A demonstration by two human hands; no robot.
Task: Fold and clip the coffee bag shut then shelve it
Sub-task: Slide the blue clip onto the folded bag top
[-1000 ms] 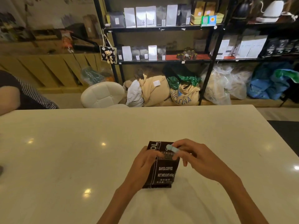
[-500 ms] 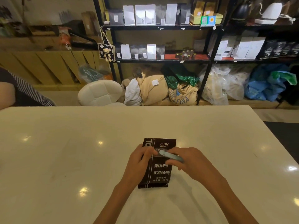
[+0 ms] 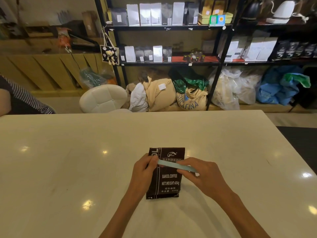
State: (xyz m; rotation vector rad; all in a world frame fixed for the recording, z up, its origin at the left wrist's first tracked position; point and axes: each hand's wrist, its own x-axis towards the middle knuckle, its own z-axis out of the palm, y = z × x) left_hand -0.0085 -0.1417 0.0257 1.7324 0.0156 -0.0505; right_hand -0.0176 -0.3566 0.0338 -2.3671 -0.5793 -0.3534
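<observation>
Hidden: coffee bag [image 3: 169, 179] left edge covered by left hand [image 3: 143, 172]; clip's jaw state unclear.
Left hand: curled on bag's left side, clip [image 3: 176, 166] end pinched.
Right hand [image 3: 204, 177]: fingers closed over clip's right part.
Bag: flat on white table [image 3: 68, 169], centre-near.

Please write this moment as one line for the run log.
stage: clipping | coffee bag: flat on table | left hand: holds bag | right hand: holds blue clip across bag | shelved: no

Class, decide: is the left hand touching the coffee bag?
Touching. The head view shows the left hand wrapped around the left edge of the coffee bag, its fingers overlapping the bag's front with no gap.
</observation>
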